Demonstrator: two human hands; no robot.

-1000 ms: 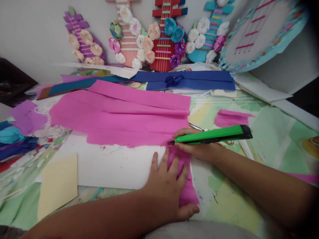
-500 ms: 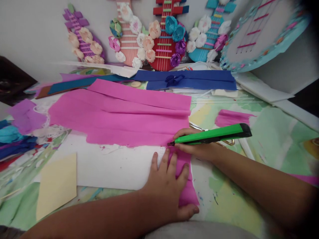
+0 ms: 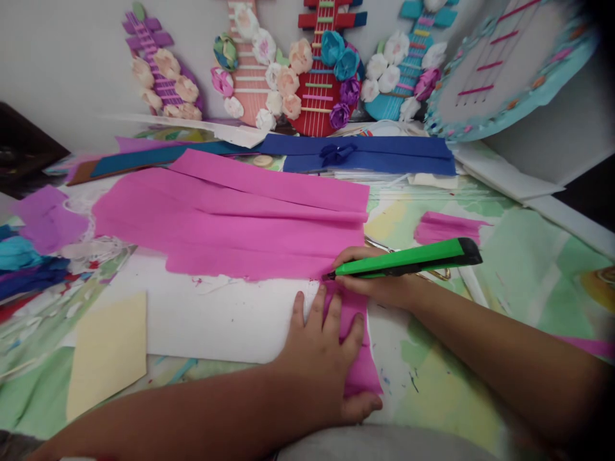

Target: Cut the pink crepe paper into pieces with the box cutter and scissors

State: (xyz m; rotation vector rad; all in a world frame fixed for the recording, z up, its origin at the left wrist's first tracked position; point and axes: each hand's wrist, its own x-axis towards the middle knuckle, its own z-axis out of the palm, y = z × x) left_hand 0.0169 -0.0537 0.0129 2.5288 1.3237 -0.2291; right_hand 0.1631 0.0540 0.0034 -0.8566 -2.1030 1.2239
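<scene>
A large sheet of pink crepe paper (image 3: 230, 211) lies over a white board (image 3: 216, 326), its lower edge ragged. My left hand (image 3: 319, 352) is spread flat with fingers apart, pressing on a narrower pink piece (image 3: 362, 371) and the edge of the white board. My right hand (image 3: 369, 275) is closed around a green utility knife (image 3: 408, 257) with a black end. The knife's tip touches the pink paper just above my left fingertips. Partly hidden behind my right hand are scissors (image 3: 439, 274) with gold-coloured handles.
A cream paper piece (image 3: 108, 355) lies at the left, near blue and purple scraps (image 3: 24, 269). Folded dark blue paper (image 3: 403, 153) lies behind the pink sheet. Flower-decorated toy guitars (image 3: 319, 96) lean on the wall. A small pink scrap (image 3: 446, 228) rests at the right.
Both hands and the knife stay in nearly the same place. The whole view has shifted only slightly.
</scene>
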